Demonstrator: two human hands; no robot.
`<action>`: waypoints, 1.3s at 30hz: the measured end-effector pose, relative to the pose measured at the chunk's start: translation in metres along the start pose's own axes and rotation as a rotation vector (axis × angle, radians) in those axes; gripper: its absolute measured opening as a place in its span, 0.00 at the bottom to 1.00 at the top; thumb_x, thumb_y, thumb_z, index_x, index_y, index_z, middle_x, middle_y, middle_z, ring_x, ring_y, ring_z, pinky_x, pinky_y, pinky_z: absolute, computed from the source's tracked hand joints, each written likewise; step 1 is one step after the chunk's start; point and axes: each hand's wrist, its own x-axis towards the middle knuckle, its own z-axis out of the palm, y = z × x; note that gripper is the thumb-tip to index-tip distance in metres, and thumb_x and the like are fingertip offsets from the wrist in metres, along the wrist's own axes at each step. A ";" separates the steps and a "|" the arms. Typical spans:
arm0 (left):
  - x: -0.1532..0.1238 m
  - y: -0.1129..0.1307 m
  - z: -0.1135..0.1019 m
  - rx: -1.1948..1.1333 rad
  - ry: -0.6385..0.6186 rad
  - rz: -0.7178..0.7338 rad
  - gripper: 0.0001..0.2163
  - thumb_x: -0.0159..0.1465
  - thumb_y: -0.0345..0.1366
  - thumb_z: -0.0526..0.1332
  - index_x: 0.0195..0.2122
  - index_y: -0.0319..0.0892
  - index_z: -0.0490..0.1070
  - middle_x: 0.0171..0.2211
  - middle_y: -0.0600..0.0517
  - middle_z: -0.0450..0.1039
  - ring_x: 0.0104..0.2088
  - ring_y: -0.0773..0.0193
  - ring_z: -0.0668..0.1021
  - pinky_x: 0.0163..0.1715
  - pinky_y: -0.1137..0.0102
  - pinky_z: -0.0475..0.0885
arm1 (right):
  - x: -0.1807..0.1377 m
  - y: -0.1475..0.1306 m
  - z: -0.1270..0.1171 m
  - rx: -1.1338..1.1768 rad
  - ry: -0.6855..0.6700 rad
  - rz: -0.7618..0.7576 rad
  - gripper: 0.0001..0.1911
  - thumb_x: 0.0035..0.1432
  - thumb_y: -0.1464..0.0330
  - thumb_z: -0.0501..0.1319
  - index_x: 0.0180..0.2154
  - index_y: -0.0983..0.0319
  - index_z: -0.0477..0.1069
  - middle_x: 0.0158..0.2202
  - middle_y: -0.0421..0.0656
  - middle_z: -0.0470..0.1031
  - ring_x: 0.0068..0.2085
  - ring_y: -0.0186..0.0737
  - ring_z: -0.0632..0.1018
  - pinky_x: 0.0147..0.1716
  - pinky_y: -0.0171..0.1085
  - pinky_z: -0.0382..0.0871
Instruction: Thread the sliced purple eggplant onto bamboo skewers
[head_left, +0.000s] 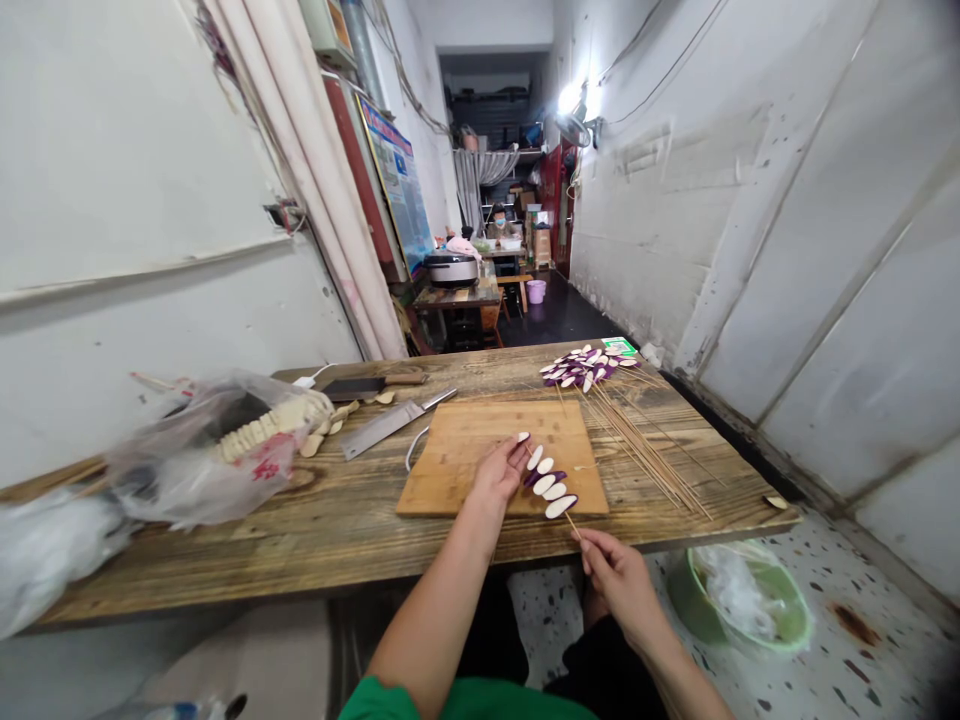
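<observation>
My right hand (611, 565) pinches the lower end of a thin wooden skewer (572, 523) just off the table's front edge. Several white, purple-skinned eggplant slices (553, 491) are threaded along it. At the upper end, my left hand (501, 468) has its fingers closed on another eggplant slice (523, 437) near the skewer's tip. Both the skewer and my left hand are over a wooden cutting board (442, 470). Beyond the board to the right lies a pile of filled eggplant skewers (589, 367), their bare sticks (652, 450) pointing towards me.
Left of the board lie a cleaver (386, 428) and a dark-bladed knife (356, 388). A plastic bag (202, 460) with pale slices sits further left. A green bin (694, 600) stands on the floor at right. A masked person (499, 228) sits at the far end.
</observation>
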 end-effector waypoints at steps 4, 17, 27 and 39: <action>-0.001 0.000 0.001 -0.015 0.019 0.005 0.05 0.59 0.21 0.57 0.30 0.35 0.68 0.28 0.46 0.76 0.34 0.62 0.80 0.39 0.68 0.76 | 0.000 0.000 0.000 0.008 -0.006 0.000 0.26 0.49 0.51 0.61 0.39 0.67 0.76 0.19 0.36 0.61 0.17 0.26 0.56 0.15 0.29 0.46; -0.011 -0.001 0.005 -0.024 0.035 0.037 0.05 0.59 0.20 0.57 0.29 0.34 0.68 0.26 0.45 0.75 0.28 0.61 0.80 0.31 0.67 0.78 | 0.001 0.007 -0.002 0.009 -0.013 -0.008 0.28 0.49 0.50 0.60 0.41 0.67 0.76 0.19 0.35 0.61 0.16 0.25 0.55 0.15 0.29 0.45; -0.013 -0.002 0.004 0.011 -0.002 0.089 0.05 0.57 0.20 0.58 0.28 0.34 0.66 0.27 0.44 0.76 0.29 0.61 0.80 0.36 0.65 0.76 | 0.001 0.008 -0.002 -0.021 -0.016 -0.010 0.27 0.51 0.52 0.59 0.41 0.68 0.75 0.20 0.36 0.61 0.17 0.26 0.55 0.15 0.29 0.44; -0.025 -0.001 0.003 0.186 -0.023 0.247 0.11 0.50 0.26 0.67 0.25 0.38 0.63 0.26 0.47 0.77 0.29 0.61 0.80 0.33 0.68 0.75 | 0.002 -0.001 -0.004 -0.036 -0.010 -0.036 0.28 0.49 0.51 0.60 0.39 0.68 0.76 0.19 0.37 0.62 0.19 0.28 0.58 0.17 0.29 0.48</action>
